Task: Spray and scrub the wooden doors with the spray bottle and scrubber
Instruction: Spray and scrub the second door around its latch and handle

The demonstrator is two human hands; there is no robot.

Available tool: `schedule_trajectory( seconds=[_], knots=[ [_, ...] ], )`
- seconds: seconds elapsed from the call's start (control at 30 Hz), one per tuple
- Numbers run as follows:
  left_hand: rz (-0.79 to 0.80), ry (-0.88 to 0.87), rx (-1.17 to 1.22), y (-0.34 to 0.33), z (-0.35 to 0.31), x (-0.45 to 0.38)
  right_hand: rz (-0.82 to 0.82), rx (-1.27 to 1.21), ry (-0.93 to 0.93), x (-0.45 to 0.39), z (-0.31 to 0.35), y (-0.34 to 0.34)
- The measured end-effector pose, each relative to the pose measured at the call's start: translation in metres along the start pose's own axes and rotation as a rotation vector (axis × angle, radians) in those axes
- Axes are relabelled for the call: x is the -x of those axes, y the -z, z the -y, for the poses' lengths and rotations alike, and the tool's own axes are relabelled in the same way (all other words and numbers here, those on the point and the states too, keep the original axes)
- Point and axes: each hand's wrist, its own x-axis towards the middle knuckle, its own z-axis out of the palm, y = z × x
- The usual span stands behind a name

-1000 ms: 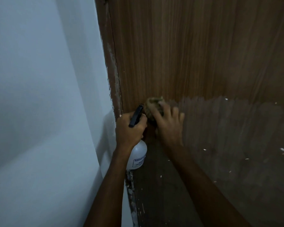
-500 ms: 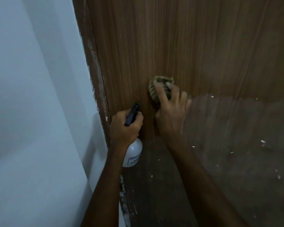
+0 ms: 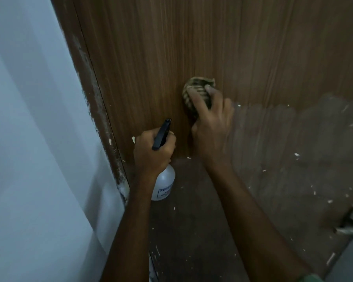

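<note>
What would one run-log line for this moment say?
step: scrubbing | right hand: presses scrubber on wooden door | left hand: holds spray bottle | dusty patch: lower right

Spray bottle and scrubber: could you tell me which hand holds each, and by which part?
Left hand grips the spray bottle by its neck; right hand presses the scrubber flat against the door.

One door [image 3: 212,47], one spray bottle [image 3: 164,184], one scrubber [image 3: 196,92], two hands.
</note>
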Motion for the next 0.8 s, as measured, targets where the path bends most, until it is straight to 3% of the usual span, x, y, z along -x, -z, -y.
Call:
schedule_trajectory(
  seconds=[0.23,0.47,0.53,0.67,0.73,0.8],
  knots=[
    [0.035,0.001,0.042,-0.017,-0.013,0.005,0.268,-0.003,0.088,0.137,-0.044,0.035],
    [0.061,-0.031,-0.023,-0.034,-0.021,0.001,0.024,-0.003,-0.026,-0.015,-0.035,0.027],
    [0.066,-0.04,-0.017,-0.038,-0.023,0.003,0.055,-0.02,-0.012,0.018,-0.041,0.029],
    [0.067,-0.046,-0.01,-0.045,-0.028,0.005,0.274,-0.016,0.043,0.126,-0.067,0.055],
    [0.075,-0.032,-0.001,-0.049,-0.031,0.006,0.271,-0.035,0.049,0.108,-0.078,0.059],
    [0.089,-0.017,-0.001,-0.054,-0.036,0.006,0.162,-0.043,-0.008,0.054,-0.079,0.055]
  ],
)
